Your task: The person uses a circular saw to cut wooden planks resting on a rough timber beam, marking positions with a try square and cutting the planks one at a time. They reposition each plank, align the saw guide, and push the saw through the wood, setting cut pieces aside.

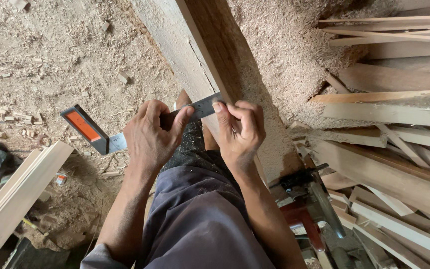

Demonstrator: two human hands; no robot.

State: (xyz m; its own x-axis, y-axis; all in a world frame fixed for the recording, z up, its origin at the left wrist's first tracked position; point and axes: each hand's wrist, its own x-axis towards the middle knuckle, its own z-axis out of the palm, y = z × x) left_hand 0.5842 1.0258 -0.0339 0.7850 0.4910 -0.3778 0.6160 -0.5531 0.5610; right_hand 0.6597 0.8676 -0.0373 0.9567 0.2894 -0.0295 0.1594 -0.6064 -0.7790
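A try square [125,130] is laid across a long wooden beam [202,55] that runs away from the viewer over a sawdust-covered floor [51,55]. The square's steel blade [202,105] lies flat over the beam's top face; its black and orange stock [84,128] hangs out to the left, apparently clear of the beam's edge, though contact there is hidden by the left hand.

The left hand [150,134] is curled over the blade, thumb and fingers pinching it near the beam's left edge. The right hand [240,130] is closed with fingertips pressed onto the blade's far end; whether a pencil is held cannot be told.

It is judged that a square line is best obtained with the stock drawn tight against the beam's side, the blade pressed flat, and sawdust brushed from beneath it. A power tool [307,199] and stacked offcuts [399,104] lie to the right, well apart.
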